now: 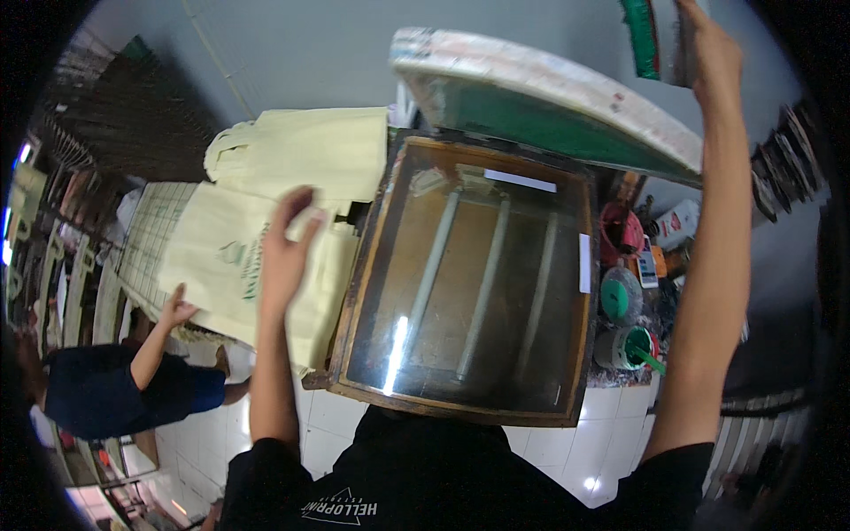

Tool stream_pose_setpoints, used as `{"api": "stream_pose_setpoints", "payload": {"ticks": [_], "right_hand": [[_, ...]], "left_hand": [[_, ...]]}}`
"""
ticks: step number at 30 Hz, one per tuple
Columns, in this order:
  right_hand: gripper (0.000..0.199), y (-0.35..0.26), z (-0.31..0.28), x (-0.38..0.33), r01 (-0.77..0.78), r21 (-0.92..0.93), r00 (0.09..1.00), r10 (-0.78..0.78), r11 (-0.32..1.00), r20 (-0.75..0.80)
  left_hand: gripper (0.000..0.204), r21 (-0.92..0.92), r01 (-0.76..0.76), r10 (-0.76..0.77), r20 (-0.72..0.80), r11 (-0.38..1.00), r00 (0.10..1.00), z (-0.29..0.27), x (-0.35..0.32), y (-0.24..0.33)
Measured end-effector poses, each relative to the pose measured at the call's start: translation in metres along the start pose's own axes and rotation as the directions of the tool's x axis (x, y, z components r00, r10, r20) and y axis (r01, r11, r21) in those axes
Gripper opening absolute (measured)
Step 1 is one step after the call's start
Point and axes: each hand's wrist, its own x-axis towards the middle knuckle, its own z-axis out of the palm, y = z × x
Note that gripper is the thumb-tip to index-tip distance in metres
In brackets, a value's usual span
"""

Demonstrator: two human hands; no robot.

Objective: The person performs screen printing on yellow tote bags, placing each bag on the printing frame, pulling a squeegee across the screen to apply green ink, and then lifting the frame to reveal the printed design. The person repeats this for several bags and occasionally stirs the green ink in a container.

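Observation:
My left hand (290, 226) hovers over cream fabric bags, its fingers and thumb apart with nothing seen between them; motion blurs it a little. Beneath lies a cream bag (199, 239) with a green print. My right hand (715, 57) is raised high at the far right, gripping what looks like a squeegee (641, 37) coated in green ink; part of it is cut off by the picture's upper edge. Below it, a screen printing frame (549, 75) with green mesh stands tilted up behind a glass-topped wooden printing table (469, 292).
A co-worker's hand (179, 308) touches the printed bag's left edge, beside a wire rack (150, 221). More cream bags (310, 150) lie behind. At right stand a tub of green ink (620, 350), a red container (620, 232) and a clear jar (622, 296).

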Motion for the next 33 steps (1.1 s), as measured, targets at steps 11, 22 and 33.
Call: {"api": "stream_pose_setpoints", "payload": {"ticks": [11,22,33], "right_hand": [[0.059,-0.014,-0.085,-0.209,-0.435,0.147,0.898,0.441,0.888,-0.003],[0.06,0.026,-0.191,-0.209,-0.283,-0.454,0.865,0.429,0.845,0.26],[0.037,-0.005,-0.21,-0.209,0.683,-0.478,0.568,0.009,0.552,0.823]], "left_hand": [[0.032,-0.509,0.697,-0.294,0.658,0.504,0.693,0.107,-0.141,0.085],[0.026,-0.655,0.753,-0.591,0.634,-0.067,0.499,0.132,-0.225,0.052],[0.034,-0.048,-0.536,0.468,0.558,0.843,0.685,0.233,-0.099,0.238]]}}
